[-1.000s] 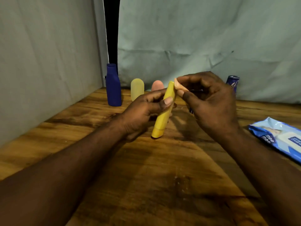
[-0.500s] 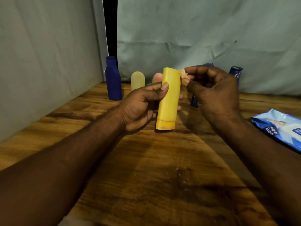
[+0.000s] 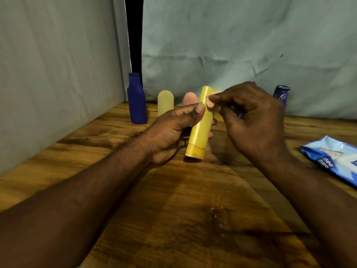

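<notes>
Yellow tube [image 3: 199, 128] stands nearly upright between the two hands, its long axis running from the cap end low by the wooden table [image 3: 193, 209] up to a flat crimped end that leans slightly right and away from the person. The left hand [image 3: 170, 136] grips the tube's middle from its left side, thumb across the front and fingers wrapped behind. The right hand [image 3: 251, 120] comes in from the right at the top, its fingers curled and thumb and forefinger pinching at the tube's upper edge. Whether they nip the crimp itself or a small pale scrap on it cannot be told.

The coming move likely turns on that top end: the right hand is already on it, while the left only steadies. Whether the cap end touches the wood is unclear.

Behind the hands stand a blue bottle [image 3: 137, 101], a pale yellow cap [image 3: 165, 102], a pink cap [image 3: 190, 98] and a blue can [image 3: 281, 93]. A pack of wet wipes [image 3: 332, 159] lies well to the right. Bare wood lies toward the person.
</notes>
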